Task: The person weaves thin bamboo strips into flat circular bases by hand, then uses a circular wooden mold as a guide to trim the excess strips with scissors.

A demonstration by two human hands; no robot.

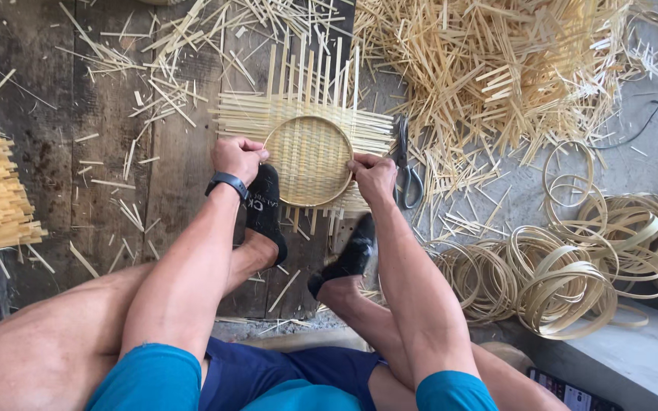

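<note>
Soft, even daylight, sharp through the middle

I see no glare and only faint shadows under my forearms and beside the woven mat (306, 125); the dark boards (108, 129) read dim against the bright strip pile (496, 65), and the wide lens bends and slightly softens my knees and the frame edges

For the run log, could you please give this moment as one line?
left hand: grips bamboo hoop left rim | right hand: grips right rim | hoop on woven mat | scissors beside right hand
</note>
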